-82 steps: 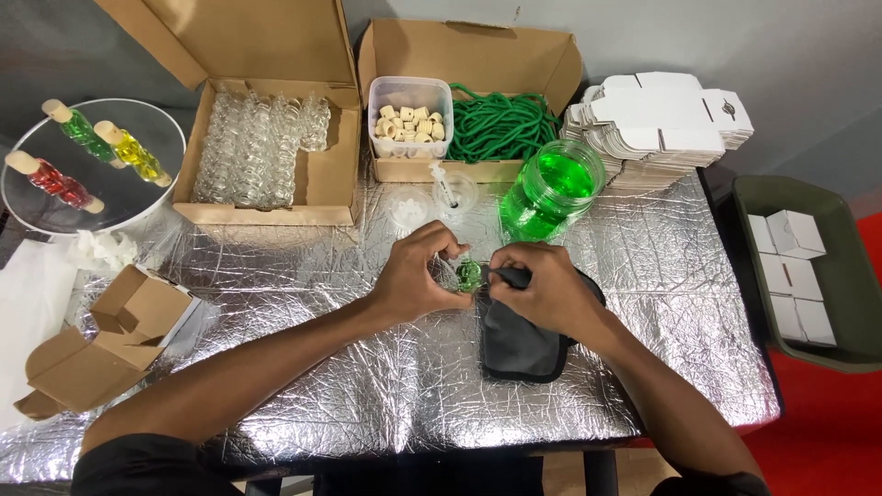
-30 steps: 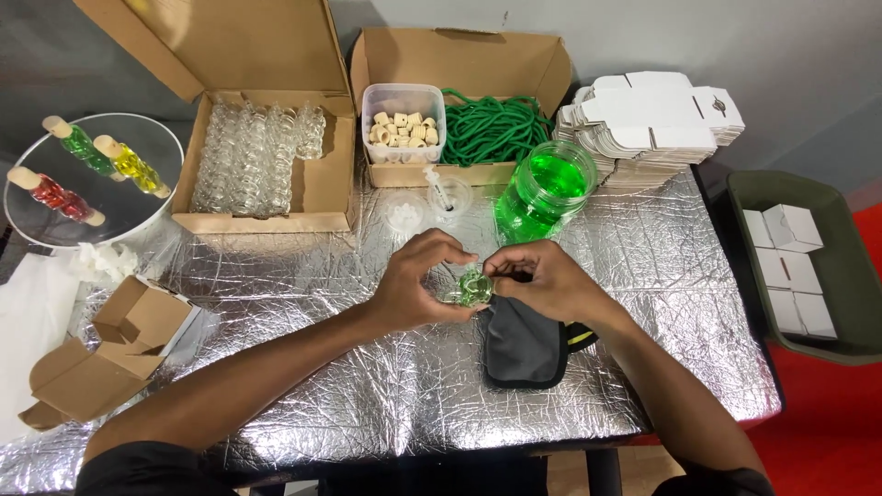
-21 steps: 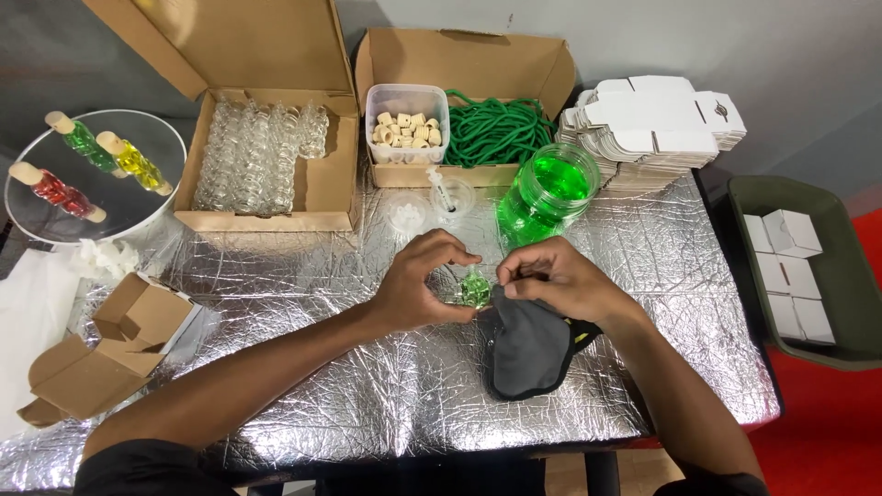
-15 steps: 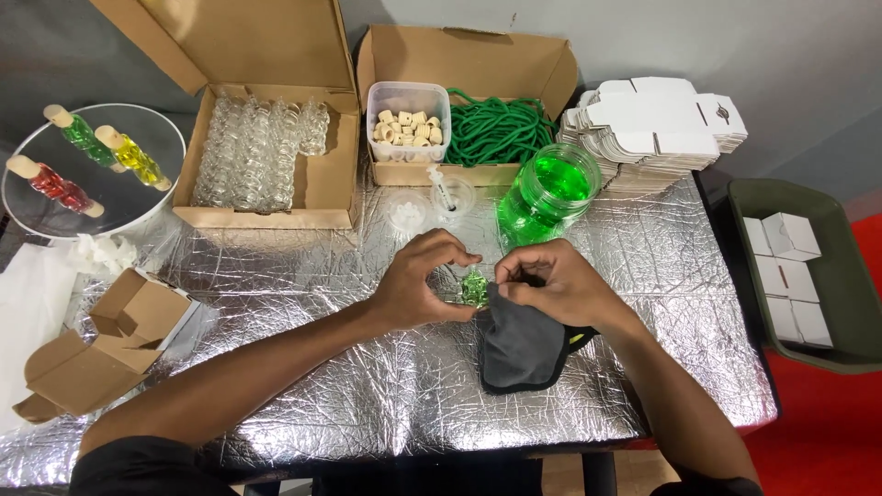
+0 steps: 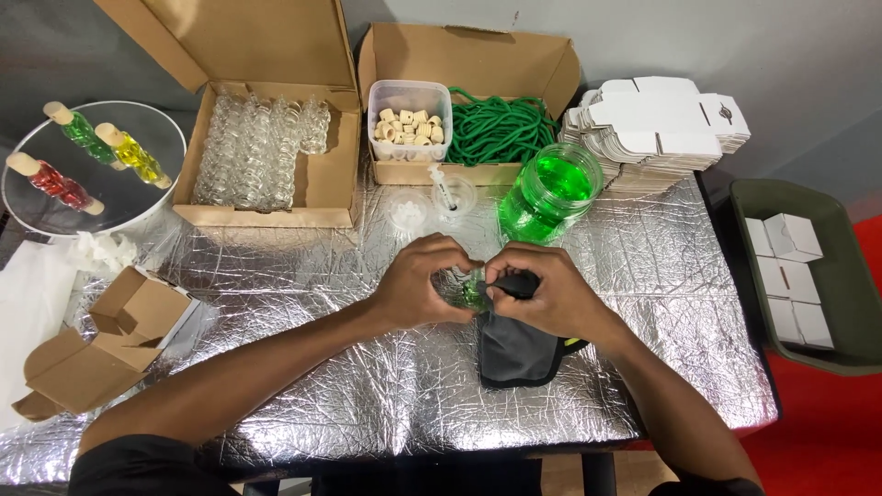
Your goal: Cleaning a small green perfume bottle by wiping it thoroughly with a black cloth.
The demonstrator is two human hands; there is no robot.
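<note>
A small green-filled vial (image 5: 472,292) was gripped at table centre between the left hand (image 5: 424,289) and right hand (image 5: 540,294), a green jar (image 5: 549,194) at one o'clock, black pouch (image 5: 514,344) below.

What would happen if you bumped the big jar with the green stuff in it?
The glass jar of green liquid looks open on top, so a bump would probably slosh or spill it. It seems fairly full, so likely heavy for its size. It appears clear like glass, so a fall off the foil-covered table might break it.

Small green bottle (image 5: 472,292) mostly hidden behind both hands' fingers (image 5: 439,266).
</note>
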